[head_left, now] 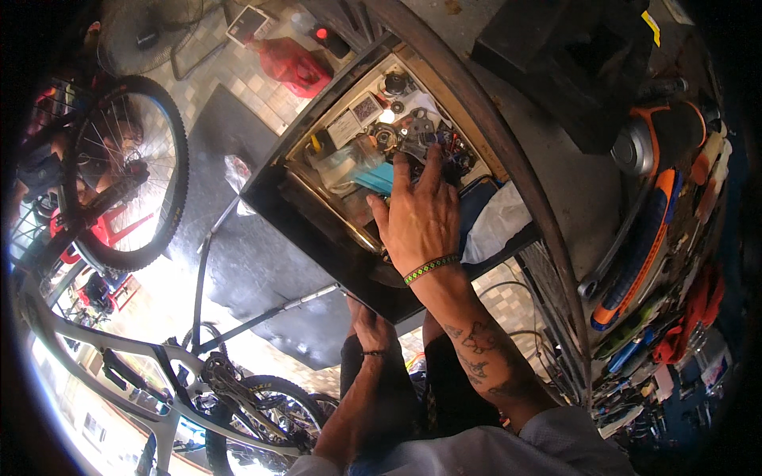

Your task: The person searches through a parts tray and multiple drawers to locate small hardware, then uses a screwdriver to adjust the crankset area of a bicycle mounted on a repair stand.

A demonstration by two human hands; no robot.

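An open drawer (304, 238) holds small metal parts (387, 136), white boxes (344, 127), clear plastic bags (337, 165) and a light-blue item (373, 178). My right hand (417, 222), with a braided wristband, is over these contents, fingers apart and pointing into the drawer. Whether its fingertips touch anything is unclear. Below, my left hand (367, 325) is at the underside of the drawer's front edge, its fingers hidden.
Bicycle wheel (171, 222) and frame (48, 321) stand left. A dark mat (222, 135), red bag (292, 67) and fan (143, 36) are beyond the drawer. The bench (548, 170) carries a black object (556, 71), an orange-black tool (659, 131) and several hand tools.
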